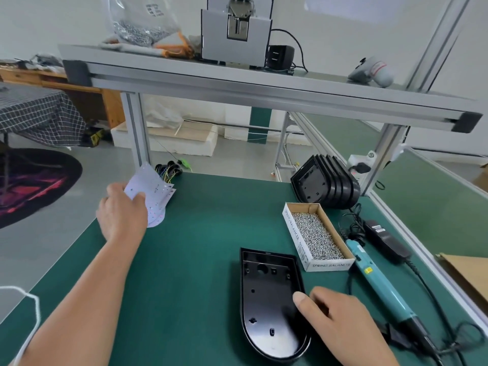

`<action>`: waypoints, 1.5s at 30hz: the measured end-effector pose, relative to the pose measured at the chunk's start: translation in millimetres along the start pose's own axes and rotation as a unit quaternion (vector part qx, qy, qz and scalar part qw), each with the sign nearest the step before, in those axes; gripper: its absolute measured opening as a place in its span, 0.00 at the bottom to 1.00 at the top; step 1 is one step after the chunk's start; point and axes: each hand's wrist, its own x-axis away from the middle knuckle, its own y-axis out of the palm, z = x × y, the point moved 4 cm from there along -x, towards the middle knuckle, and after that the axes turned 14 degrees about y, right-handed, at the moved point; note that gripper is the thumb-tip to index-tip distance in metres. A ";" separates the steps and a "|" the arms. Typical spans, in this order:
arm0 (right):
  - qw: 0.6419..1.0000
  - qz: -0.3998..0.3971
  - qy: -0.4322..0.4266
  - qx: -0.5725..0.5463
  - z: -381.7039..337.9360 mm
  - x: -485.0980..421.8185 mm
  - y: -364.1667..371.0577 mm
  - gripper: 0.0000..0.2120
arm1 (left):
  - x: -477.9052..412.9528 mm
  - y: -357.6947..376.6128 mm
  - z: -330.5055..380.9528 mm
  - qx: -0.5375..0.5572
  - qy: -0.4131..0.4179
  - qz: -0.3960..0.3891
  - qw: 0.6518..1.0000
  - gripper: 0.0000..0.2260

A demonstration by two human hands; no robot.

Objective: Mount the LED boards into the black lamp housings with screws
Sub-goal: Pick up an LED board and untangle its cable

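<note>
A black lamp housing (266, 299) lies open side up on the green mat near the front. My right hand (340, 320) holds its right rim, thumb on the edge. At the mat's far left stands a stack of white LED boards (155, 188) with coloured wires behind. My left hand (121, 212) grips the top board of that stack and tilts it up. A cardboard box of small silver screws (314, 233) sits right of the housing. A teal electric screwdriver (380, 283) lies beside the box.
A stack of black housings (327, 180) leans at the back right. The screwdriver's black power supply (385, 241) and cables lie along the right edge. An aluminium-frame shelf (264, 88) spans overhead, bearing a grey machine and a bag of screws.
</note>
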 end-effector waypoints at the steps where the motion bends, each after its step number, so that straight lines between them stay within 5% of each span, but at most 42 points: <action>1: 1.000 -0.004 0.002 -0.001 -0.5 0.3 -0.4 0.27 | 0.8 0.4 2.4 0.063 -0.003 0.006 0.998 0.10; 5: 1.000 -0.014 0.007 -0.009 -3.2 1.5 -1.5 0.24 | 6.5 4.7 10.9 0.285 -0.034 0.009 0.958 0.11; 8: 1.000 -0.019 0.010 -0.004 -4.3 2.1 -2.7 0.23 | 13.2 13.2 9.6 0.400 -0.089 -0.036 0.911 0.03; 11: 1.000 -0.022 0.016 0.000 -4.3 1.7 -3.7 0.25 | 17.9 18.9 7.7 0.502 -0.122 -0.091 0.851 0.09; 16: 0.999 -0.025 0.029 0.015 -6.3 2.1 -5.4 0.26 | 17.8 13.2 15.3 0.639 -0.067 -0.175 0.746 0.13; 22: 0.999 -0.044 0.024 -0.001 -8.8 2.5 -6.3 0.19 | 41.1 11.1 27.1 0.611 -0.040 -0.354 0.707 0.23; 29: 0.990 0.061 -0.037 -0.121 -17.6 -2.5 -19.7 0.01 | 67.8 -5.4 43.0 0.561 -0.031 -0.474 0.678 0.15; 32: 0.979 0.104 -0.084 -0.152 -34.9 -18.4 -29.3 0.08 | 83.7 -15.7 59.4 0.535 -0.004 -0.534 0.655 0.13; 38: 0.961 -0.017 -0.245 -0.127 -106.9 -58.2 -15.8 0.28 | 115.9 -17.5 93.4 0.488 0.065 -0.622 0.610 0.11; 43: 0.926 -0.152 -0.341 -0.048 -143.2 -59.3 18.3 0.23 | 130.3 -12.7 107.1 0.524 0.078 -0.638 0.559 0.12; 45: 0.921 -0.097 -0.378 0.007 -138.1 -51.7 20.7 0.11 | 127.1 -12.9 108.2 0.559 0.084 -0.614 0.551 0.14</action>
